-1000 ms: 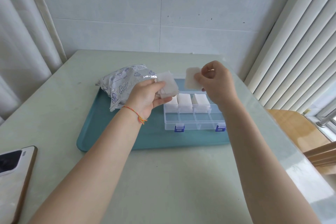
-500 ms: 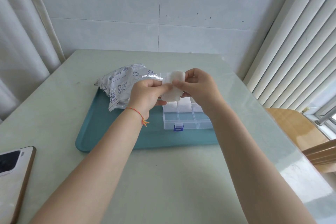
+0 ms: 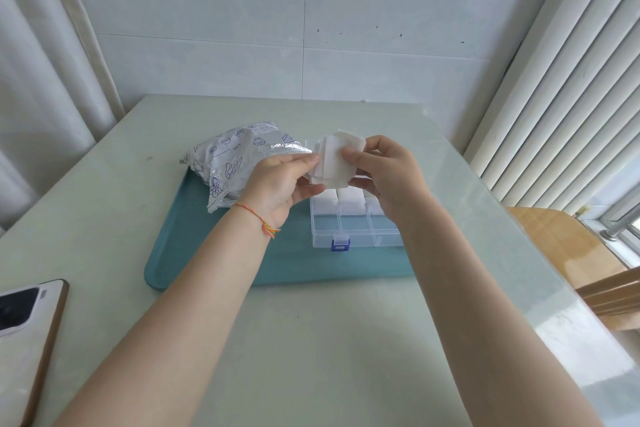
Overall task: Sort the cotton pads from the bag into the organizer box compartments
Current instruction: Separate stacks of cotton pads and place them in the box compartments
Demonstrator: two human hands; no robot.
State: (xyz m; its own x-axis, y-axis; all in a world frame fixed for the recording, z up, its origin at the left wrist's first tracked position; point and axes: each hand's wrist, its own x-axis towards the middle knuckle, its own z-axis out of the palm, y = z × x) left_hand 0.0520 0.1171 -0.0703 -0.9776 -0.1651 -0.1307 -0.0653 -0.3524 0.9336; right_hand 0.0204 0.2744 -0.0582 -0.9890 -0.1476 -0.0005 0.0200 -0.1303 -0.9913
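Above the organizer box (image 3: 349,229), your left hand (image 3: 277,184) and right hand (image 3: 388,177) both pinch the cotton pads (image 3: 334,159)

A small fanned stack of white cotton pads (image 3: 332,159) is held above the clear organizer box (image 3: 353,218), whose far compartments hold white pads. The crinkled printed bag (image 3: 239,163) lies just left of it.
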